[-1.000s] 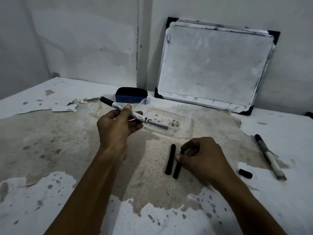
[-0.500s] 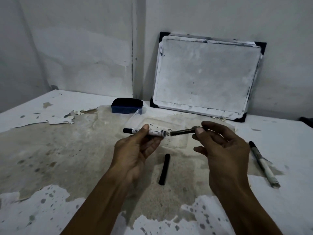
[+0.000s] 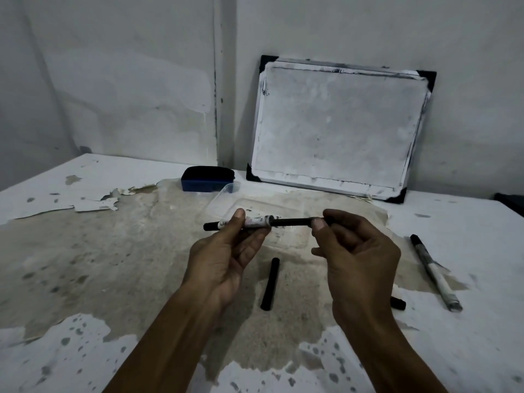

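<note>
My left hand point(image 3: 224, 256) grips a white marker barrel point(image 3: 255, 221) with a black cap end pointing left, held level above the table. My right hand point(image 3: 357, 259) pinches a black stick point(image 3: 292, 222), a refill core, between thumb and fingers. The stick's left end meets the open right end of the barrel. A second black stick point(image 3: 270, 283) lies on the table below and between my hands.
A clear plastic tray point(image 3: 224, 199) sits behind my hands, with a blue eraser point(image 3: 208, 178) beyond it. A whiteboard point(image 3: 334, 129) leans on the wall. Another marker point(image 3: 435, 273) and a small black cap point(image 3: 398, 303) lie at right on the peeling table.
My right hand lifted one black stick off the table and brought it to the barrel's open end. My left hand turned the marker level and lowered it toward the middle.
</note>
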`<state>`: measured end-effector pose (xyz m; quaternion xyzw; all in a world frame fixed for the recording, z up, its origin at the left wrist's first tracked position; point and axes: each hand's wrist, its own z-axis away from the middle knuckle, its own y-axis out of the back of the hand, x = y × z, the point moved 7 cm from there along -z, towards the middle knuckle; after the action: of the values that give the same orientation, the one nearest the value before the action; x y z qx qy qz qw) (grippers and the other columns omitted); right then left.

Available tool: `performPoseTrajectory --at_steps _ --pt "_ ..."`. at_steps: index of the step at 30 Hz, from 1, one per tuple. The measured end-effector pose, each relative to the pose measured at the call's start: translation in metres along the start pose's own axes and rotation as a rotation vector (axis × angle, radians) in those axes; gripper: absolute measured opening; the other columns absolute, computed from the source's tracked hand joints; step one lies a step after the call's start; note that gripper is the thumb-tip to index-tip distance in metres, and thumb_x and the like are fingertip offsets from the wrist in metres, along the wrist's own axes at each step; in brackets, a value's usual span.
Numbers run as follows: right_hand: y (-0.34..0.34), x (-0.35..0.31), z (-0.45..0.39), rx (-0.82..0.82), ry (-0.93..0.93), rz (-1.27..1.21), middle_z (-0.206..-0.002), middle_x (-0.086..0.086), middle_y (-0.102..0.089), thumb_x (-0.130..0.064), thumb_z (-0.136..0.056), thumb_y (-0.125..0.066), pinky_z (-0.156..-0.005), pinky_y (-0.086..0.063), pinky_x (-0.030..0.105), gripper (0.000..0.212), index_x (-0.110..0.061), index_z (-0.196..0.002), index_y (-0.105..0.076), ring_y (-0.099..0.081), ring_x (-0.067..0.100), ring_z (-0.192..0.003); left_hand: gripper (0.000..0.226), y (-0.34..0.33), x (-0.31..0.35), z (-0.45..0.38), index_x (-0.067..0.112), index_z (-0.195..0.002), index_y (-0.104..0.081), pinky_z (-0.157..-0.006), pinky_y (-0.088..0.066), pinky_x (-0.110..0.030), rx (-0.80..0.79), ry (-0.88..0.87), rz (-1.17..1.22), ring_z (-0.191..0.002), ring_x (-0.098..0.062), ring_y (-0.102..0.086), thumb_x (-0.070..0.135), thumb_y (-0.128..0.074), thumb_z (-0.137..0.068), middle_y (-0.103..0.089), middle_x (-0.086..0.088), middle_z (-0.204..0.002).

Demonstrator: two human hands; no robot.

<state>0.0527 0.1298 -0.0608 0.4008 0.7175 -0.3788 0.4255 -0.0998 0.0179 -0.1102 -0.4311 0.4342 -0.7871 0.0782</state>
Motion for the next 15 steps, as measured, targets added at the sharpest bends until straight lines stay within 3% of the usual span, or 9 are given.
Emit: performPoseTrajectory --at_steps 4,9,12,15 --pt "0.003 -0.009 0.003 0.071 0.133 0.075 -0.076 -0.010 -0.076 -0.011 -0.077 -0.078 -0.056 -0.061 0.031 0.018 -0.024 -0.088 -0.071 -0.073 0.008 -0.070 0.023 -0.003 0.000 0.001 -0.006 -0.080 -0.069 -0.052 -0.061 -0.027 -0.022 -0.010 -0.018 -0.065 -0.027 -0.078 0.012 -0.073 -0.067 -0.078 -0.022 -0.075" --pt "0.000 -0.012 0.008 0.074 0.233 0.155 -0.075 -0.010 -0.075 -0.011 -0.077 -0.078 -0.061 -0.060 0.023 0.020 -0.021 -0.094 -0.073 -0.073 0.006 -0.077 0.016 -0.007 -0.006 0.003 -0.005 -0.080 -0.070 -0.053 -0.062 -0.026 -0.041 0.005 -0.045 -0.066 -0.026 -0.078 0.010 -0.072 -0.076 -0.078 -0.022 -0.076" --pt "-0.013 -0.017 0.021 0.026 0.368 0.309 -0.091 -0.007 -0.075 -0.017 -0.080 -0.074 -0.063 -0.055 0.012 0.025 -0.019 -0.105 -0.072 -0.071 0.003 -0.085 0.018 -0.009 -0.013 0.005 -0.005 -0.079 -0.072 -0.052 -0.061 -0.025 -0.049 0.030 -0.044 -0.067 -0.025 -0.078 0.011 -0.073 -0.071 -0.078 -0.023 -0.079" --pt "-0.034 -0.011 0.034 -0.131 0.461 0.521 -0.115 0.001 -0.070 -0.021 -0.090 -0.063 -0.082 -0.057 0.025 0.035 -0.014 -0.124 -0.064 -0.062 0.011 -0.109 0.017 -0.011 -0.018 0.007 -0.003 -0.068 -0.078 -0.051 -0.061 -0.026 -0.069 0.088 -0.003 -0.069 -0.025 -0.078 0.012 -0.073 -0.073 -0.078 -0.023 -0.082"
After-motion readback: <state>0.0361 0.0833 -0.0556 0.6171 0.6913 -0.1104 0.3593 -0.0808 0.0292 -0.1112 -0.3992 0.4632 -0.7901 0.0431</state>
